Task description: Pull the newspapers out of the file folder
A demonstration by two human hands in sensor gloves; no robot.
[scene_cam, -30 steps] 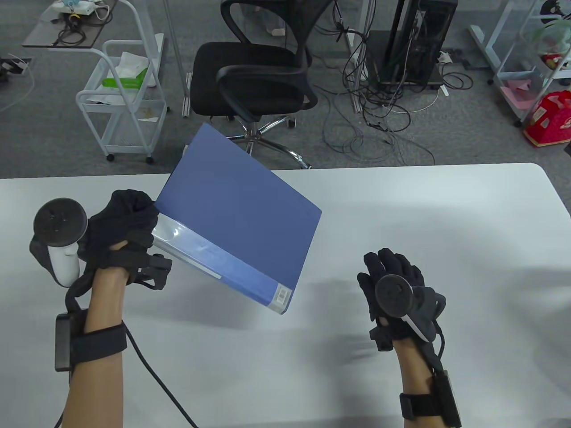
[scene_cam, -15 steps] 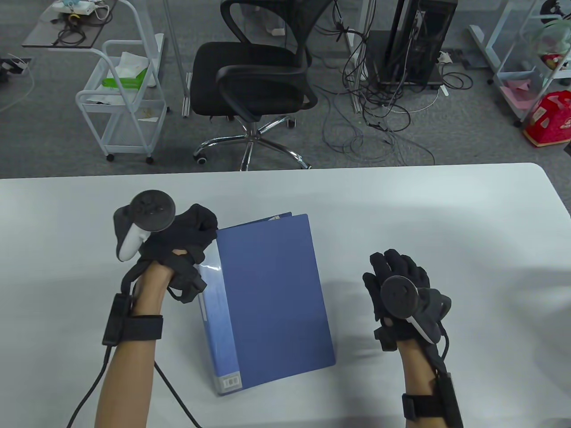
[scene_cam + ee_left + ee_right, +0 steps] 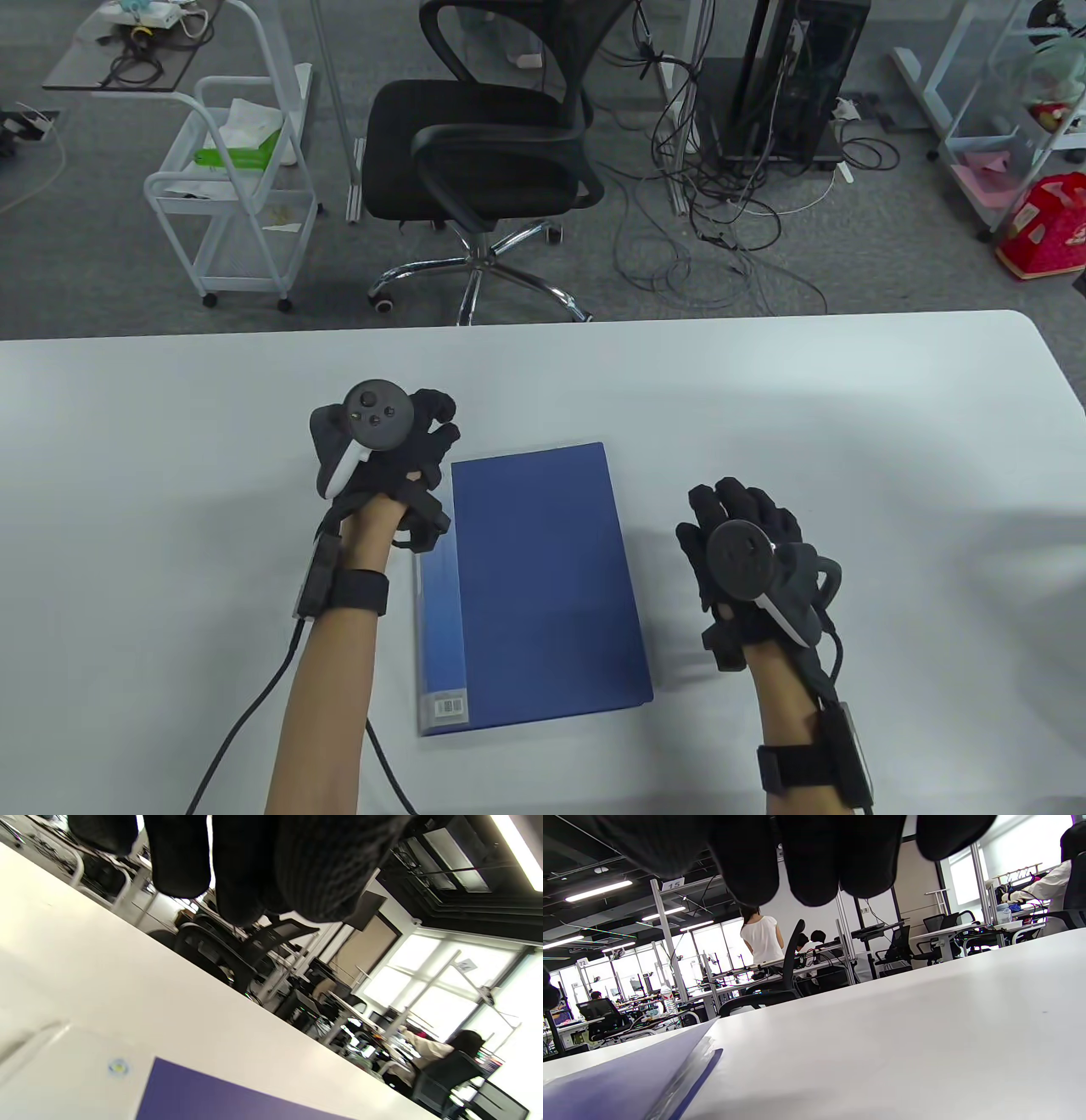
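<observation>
A closed blue file folder (image 3: 543, 586) lies flat on the white table (image 3: 848, 407), its spine to the left. No newspaper shows. My left hand (image 3: 424, 450) is beside the folder's far left corner, fingers loose and holding nothing. In the left wrist view its fingers (image 3: 237, 866) hang above the table, with the folder's cover (image 3: 220, 1094) below them. My right hand (image 3: 738, 518) is spread open to the right of the folder, apart from it. In the right wrist view the folder's edge (image 3: 628, 1077) lies at the lower left under my fingers (image 3: 814, 857).
A black office chair (image 3: 484, 144) stands beyond the table's far edge. A white wire cart (image 3: 229, 187) is at the far left, and cables and a computer tower (image 3: 789, 85) lie on the floor at the back.
My left hand swung the raised, tilted folder down and to the right until it lay flat on the table, then let go of it. The right hand barely moved.
</observation>
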